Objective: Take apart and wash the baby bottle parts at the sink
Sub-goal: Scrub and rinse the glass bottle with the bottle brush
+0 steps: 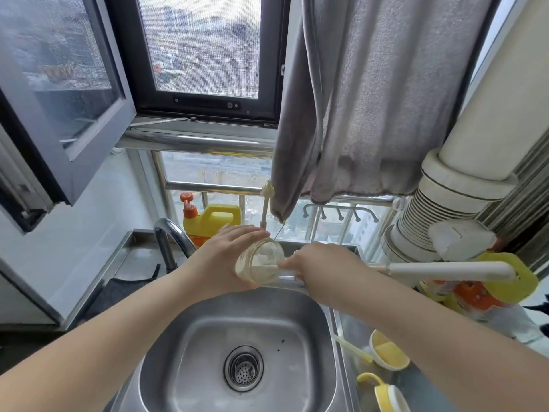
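Above the steel sink [303,331], the left hand [225,257] wraps its fingers around a clear baby bottle body [260,264] tipped on its side, mouth toward the right hand [319,267]. That hand grips a white bottle brush [269,266] whose head sits inside the bottle. Right of the grip, yellow bottle parts [389,350] lie on the counter.

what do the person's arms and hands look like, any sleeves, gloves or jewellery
Both forearms are bare right down to the frame edges, with no sleeves showing. The left hand and right hand wear no gloves. No watch, bracelet or ring is visible on the wrists or on the fingers that show.
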A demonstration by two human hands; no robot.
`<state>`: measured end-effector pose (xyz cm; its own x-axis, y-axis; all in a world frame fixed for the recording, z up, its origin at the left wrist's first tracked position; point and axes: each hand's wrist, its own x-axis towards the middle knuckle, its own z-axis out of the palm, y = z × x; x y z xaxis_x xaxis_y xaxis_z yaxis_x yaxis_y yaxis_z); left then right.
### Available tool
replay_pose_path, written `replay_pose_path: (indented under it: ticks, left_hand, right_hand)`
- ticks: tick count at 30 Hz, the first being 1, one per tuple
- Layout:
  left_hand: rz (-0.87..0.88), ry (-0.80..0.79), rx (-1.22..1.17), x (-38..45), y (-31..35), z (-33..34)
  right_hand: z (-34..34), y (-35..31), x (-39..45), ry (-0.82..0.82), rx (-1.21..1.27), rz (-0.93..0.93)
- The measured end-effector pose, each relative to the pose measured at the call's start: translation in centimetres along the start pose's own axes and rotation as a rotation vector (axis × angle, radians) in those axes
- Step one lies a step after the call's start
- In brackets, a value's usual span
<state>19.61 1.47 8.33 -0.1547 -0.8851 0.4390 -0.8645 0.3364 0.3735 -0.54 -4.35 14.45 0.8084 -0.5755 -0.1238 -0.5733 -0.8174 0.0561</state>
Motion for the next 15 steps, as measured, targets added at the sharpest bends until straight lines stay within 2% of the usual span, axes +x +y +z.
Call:
replay_pose_path:
  ticks: [2, 4, 6, 9, 11, 13, 15]
  left_hand:
    - [0.035, 0.014, 0.024, 0.3, 0.2, 0.0]
    - [0.074, 0.037, 0.027, 0.6, 0.5, 0.1]
    - [0.083, 0.072, 0.029, 0.6, 0.5, 0.2]
    - [0.083, 0.135, 0.076, 0.5, 0.0, 0.0]
    - [0.09, 0.155, 0.07, 0.7, 0.2, 0.0]
    - [0.097, 0.153, 0.052, 0.8, 0.5, 0.3]
    - [0.096, 0.15, 0.057, 0.7, 0.5, 0.5]
  right_hand:
    - [0.0, 0.0, 0.0, 0.013, -0.016, 0.002]
    - [0.3, -0.3, 0.0, 0.001, 0.182, -0.002]
    - [0.9, -0.5, 0.0, -0.04, 0.576, 0.011]
    - [1.3, -0.7, -0.3, -0.142, 1.419, 0.13]
    - [1.4, -0.8, -0.2, -0.174, 1.726, 0.195]
    - [1.5, -1.3, -0.1, -0.18, 1.784, 0.24]
    - [1.7, -1.6, -0.2, -0.155, 1.653, 0.224]
